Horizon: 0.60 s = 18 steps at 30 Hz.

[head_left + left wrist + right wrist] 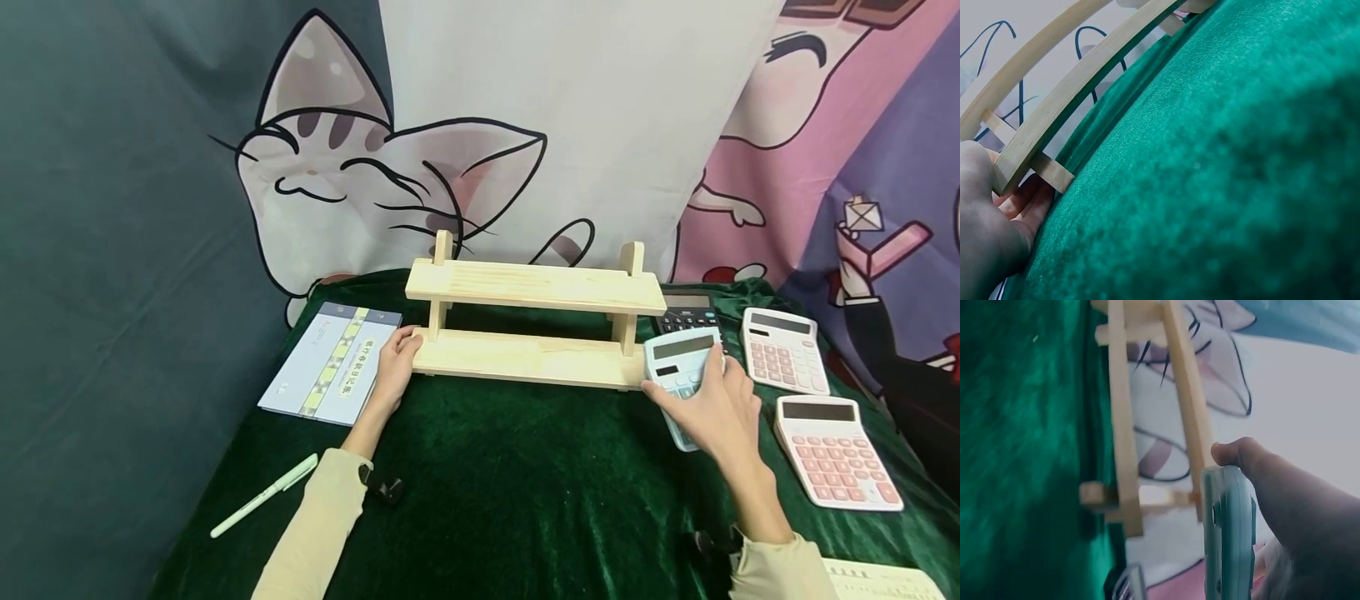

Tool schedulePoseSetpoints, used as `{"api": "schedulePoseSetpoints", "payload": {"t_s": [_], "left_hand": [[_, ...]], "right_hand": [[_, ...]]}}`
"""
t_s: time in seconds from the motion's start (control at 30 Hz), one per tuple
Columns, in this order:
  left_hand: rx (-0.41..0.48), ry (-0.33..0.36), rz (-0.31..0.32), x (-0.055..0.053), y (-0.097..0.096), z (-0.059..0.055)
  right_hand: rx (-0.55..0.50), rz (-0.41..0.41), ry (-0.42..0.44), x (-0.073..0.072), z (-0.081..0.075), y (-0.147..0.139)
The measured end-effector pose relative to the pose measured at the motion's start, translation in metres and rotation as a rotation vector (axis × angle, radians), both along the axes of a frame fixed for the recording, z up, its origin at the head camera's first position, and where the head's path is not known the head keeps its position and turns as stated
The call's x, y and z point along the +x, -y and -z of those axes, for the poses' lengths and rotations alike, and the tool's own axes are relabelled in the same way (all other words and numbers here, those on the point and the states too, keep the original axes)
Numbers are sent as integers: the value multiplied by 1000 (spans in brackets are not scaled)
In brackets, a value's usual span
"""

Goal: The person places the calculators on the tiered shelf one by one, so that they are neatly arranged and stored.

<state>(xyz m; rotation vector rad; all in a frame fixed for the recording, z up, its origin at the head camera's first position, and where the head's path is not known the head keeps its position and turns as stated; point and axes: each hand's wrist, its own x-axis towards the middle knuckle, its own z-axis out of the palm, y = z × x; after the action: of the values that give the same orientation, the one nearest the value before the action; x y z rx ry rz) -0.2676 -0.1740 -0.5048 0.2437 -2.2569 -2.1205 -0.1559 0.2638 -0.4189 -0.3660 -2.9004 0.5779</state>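
Observation:
A two-tier pale wooden shelf (525,357) stands on the green cloth. My left hand (395,367) grips the left end of its lower board, thumb above and fingers beneath in the left wrist view. At the shelf's right end, my right hand (720,408) holds a light blue calculator (681,348) by its sides, screen end toward the back. That calculator (1229,531) appears edge-on in the right wrist view, with the thumb along one edge. Behind it, a black calculator (686,307) is partly covered.
On the right lie a white calculator with pink keys (786,350) and a pink-and-white calculator (836,450). A pale keyboard-like object (885,579) shows at the lower right edge. A notebook (326,362) and a light green pen (264,496) lie left. Printed fabric (600,100) hangs behind.

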Motion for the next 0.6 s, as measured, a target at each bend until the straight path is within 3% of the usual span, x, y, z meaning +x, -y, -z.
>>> {"api": "schedulePoseSetpoints", "payload": {"t_s": [0.33,0.6], "left_hand": [[37,-5,19,1,-4,-1],[12,-6,1,-1,0,0]], "right_hand": [[19,-167,-122,-27,-28,48],[8,-281,-191,-58,-35,95]]}}
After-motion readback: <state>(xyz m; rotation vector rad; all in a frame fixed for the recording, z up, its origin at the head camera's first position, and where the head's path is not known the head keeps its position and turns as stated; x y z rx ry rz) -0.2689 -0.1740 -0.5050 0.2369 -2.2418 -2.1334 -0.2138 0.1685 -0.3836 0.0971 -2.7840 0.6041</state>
